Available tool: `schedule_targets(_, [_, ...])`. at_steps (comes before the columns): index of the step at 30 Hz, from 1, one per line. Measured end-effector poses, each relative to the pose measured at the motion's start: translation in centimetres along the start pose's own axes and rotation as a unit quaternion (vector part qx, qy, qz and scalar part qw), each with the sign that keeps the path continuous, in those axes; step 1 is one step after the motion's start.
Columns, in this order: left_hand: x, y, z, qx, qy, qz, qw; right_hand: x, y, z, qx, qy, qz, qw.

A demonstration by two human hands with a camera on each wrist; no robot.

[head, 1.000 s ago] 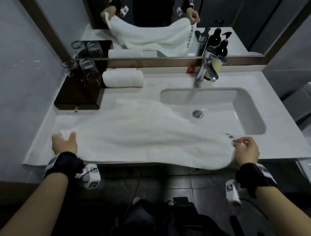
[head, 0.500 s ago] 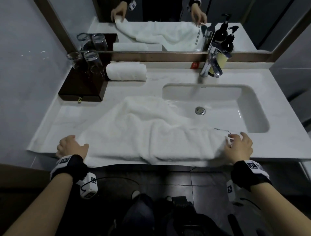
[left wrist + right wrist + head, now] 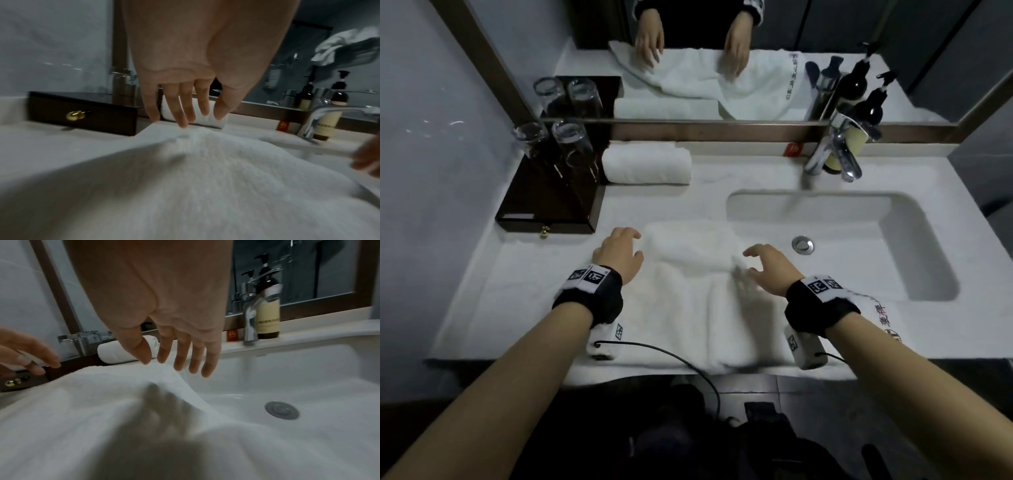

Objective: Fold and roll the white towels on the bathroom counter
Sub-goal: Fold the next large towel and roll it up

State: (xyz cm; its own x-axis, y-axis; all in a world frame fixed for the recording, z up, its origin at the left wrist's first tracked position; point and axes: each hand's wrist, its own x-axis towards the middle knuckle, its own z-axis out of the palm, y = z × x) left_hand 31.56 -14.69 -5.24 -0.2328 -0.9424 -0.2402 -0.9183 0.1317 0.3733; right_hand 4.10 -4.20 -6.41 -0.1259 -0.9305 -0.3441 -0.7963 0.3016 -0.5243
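Here my left hand [image 3: 619, 253] and right hand [image 3: 770, 269] both sit over the far part of the white towel [image 3: 688, 308], fingers spread and loose, gripping nothing. The left fingertips [image 3: 183, 123] just touch the cloth; the right hand looks to hover just above it, though I cannot tell if it touches. The towel lies flat on the surface [image 3: 510, 294] in front of me, its right edge slumping over the rim of the sink [image 3: 914, 260], so I judge flat palms are there to press the fold and pull that edge back onto level ground. One rolled towel [image 3: 646, 166] already rests at the back beside the dark wooden box [image 3: 551, 205], out of the way, leaving the front for folding.
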Motion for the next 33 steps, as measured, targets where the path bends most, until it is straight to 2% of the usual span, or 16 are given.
schedule_targets(3, [2.7, 0.5, -0.1, 0.039, -0.085, 0.033, 0.995, 3.2, -2.9, 0.3, 0.005, -0.012, -0.008, 1.000])
schedule_targets(9, [6.9, 0.2, 0.0, 0.074, -0.140, 0.052, 0.986, 8.0, -6.1, 1.8, -0.046, -0.032, -0.015, 0.998])
schedule_targets(13, [8.8, -0.5, 0.1, -0.040, -0.207, 0.042, 0.977, 9.1, -6.3, 2.9, -0.083, -0.021, -0.005, 0.996])
schedule_targets(17, [9.2, -0.7, 0.4, -0.075, -0.271, 0.075, 0.957, 9.7, -6.2, 3.7, -0.111, -0.029, -0.002, 0.993])
schedule_targets(19, [9.1, -0.6, 0.0, -0.104, -0.261, 0.086, 0.956, 10.3, -6.1, 3.6, -0.096, -0.033, 0.003, 0.995])
schedule_targets(21, [9.2, -0.7, -0.5, -0.170, -0.248, 0.070, 0.951, 10.8, -6.3, 3.4, -0.088, -0.040, 0.011, 0.995])
schedule_targets(24, [8.8, -0.8, -1.7, -0.270, -0.259, 0.034, 0.927, 11.4, -6.7, 3.4, -0.112, -0.057, 0.021, 0.992])
schedule_targets(26, [8.7, -1.2, -2.2, -0.277, -0.241, 0.039, 0.929, 11.6, -6.8, 3.2, -0.127, -0.052, 0.030, 0.990])
schedule_targets(28, [8.9, -1.7, -2.9, -0.197, -0.178, 0.056, 0.962, 11.7, -6.5, 3.0, -0.137, -0.037, 0.034, 0.989])
schedule_targets(30, [9.3, -2.3, -3.9, -0.020, -0.093, 0.096, 0.991, 11.5, -6.3, 2.8, -0.154, -0.020, 0.034, 0.987])
schedule_targets(31, [9.5, -2.6, -4.4, 0.067, -0.043, 0.121, 0.989, 11.3, -6.2, 2.7, -0.160, -0.012, 0.033, 0.986])
schedule_targets(33, [9.8, -3.2, -5.6, 0.166, 0.051, 0.152, 0.973, 11.0, -6.2, 2.9, -0.168, 0.004, 0.034, 0.985])
